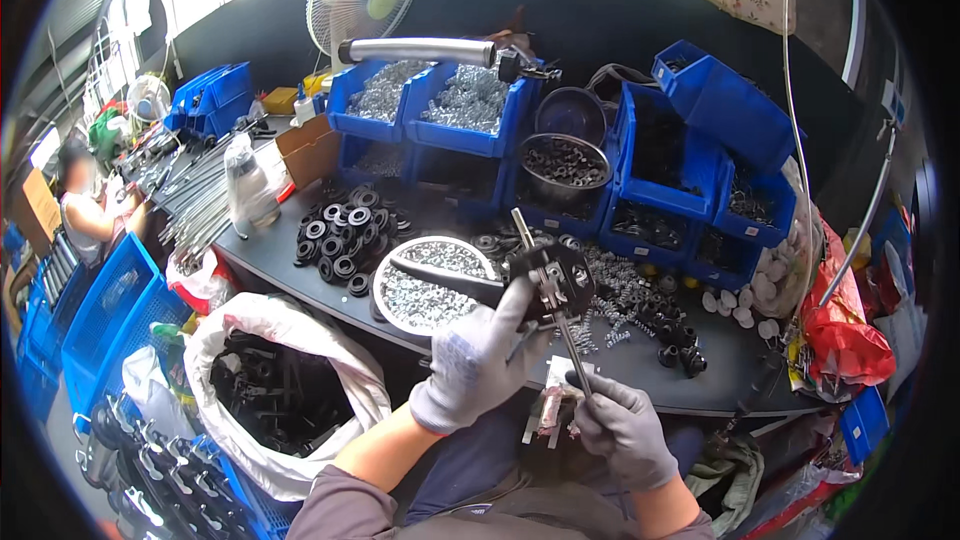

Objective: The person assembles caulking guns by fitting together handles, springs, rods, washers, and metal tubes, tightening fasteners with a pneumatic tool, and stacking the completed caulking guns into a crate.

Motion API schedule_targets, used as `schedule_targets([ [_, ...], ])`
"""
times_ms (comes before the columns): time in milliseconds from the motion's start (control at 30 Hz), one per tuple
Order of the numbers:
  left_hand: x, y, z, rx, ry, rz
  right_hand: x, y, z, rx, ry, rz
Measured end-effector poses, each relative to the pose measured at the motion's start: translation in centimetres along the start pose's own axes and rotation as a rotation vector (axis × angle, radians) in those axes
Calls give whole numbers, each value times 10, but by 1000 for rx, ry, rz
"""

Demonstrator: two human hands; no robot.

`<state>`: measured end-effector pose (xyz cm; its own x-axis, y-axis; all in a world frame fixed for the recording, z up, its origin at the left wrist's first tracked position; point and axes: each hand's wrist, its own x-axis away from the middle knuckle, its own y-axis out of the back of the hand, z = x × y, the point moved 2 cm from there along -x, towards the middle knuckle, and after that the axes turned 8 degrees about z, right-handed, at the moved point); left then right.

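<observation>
My left hand (478,360), in a grey knit glove, grips a black plastic part (558,278) with a long arm reaching left over a round tray. A thin metal rod (553,290) passes through that part. My right hand (622,428), gloved in darker grey, pinches the rod's lower end just above my lap. Below the hands stands a small metal fixture with a pink piece (551,406). The round tray of small silver screws (428,284) lies just beyond my left hand.
A dark curved workbench (690,385) holds black rings (345,230), loose springs and black caps (640,310), a metal bowl (563,162) and blue bins (660,170). A white sack of black parts (275,390) stands at my left. A fan (362,0) stands behind. Another person (85,205) works at far left.
</observation>
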<state>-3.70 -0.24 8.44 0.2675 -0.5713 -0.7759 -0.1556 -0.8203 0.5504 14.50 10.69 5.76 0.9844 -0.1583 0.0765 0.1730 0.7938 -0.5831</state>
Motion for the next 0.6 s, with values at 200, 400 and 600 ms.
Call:
schedule_targets([
  [200, -7, -2, 4, 49, -51, 16, 2, 5, -5, 401, 218, -156],
  [400, -12, 6, 3, 94, 68, 8, 6, -1, 4, 379, 110, -196],
  [600, -10, 9, 7, 85, 58, 100, 8, 8, 6, 234, -13, -180],
])
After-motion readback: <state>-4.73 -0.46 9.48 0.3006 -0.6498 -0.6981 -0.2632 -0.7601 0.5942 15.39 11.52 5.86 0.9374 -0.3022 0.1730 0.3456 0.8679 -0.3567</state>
